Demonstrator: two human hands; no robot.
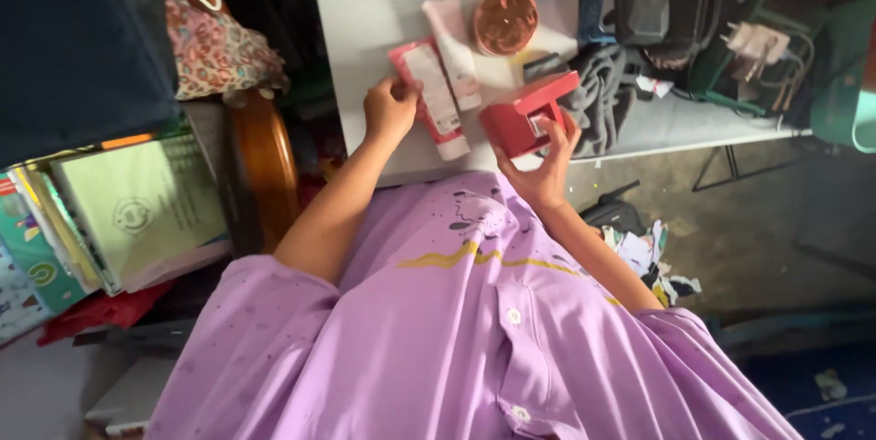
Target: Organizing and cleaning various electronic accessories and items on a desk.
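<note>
- Looking down, I see my right hand (546,169) clamped on a small red box (527,112) at the frame's middle; I cannot see what is inside.
- My left hand (390,110) has its fingers curled on a pink tube (430,93).
- A second pink tube (453,49) and a round copper lid (505,19) lie near, on the white table (365,2).

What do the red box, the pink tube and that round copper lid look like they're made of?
Red box, in the right hand: likely matte cardboard, with flat faces and sharp folded edges. Pink tube, under the left hand: probably soft plastic, smooth with a flat crimped end. Round copper lid: glittery metallic sheen, metal or coated plastic; cannot tell.
</note>
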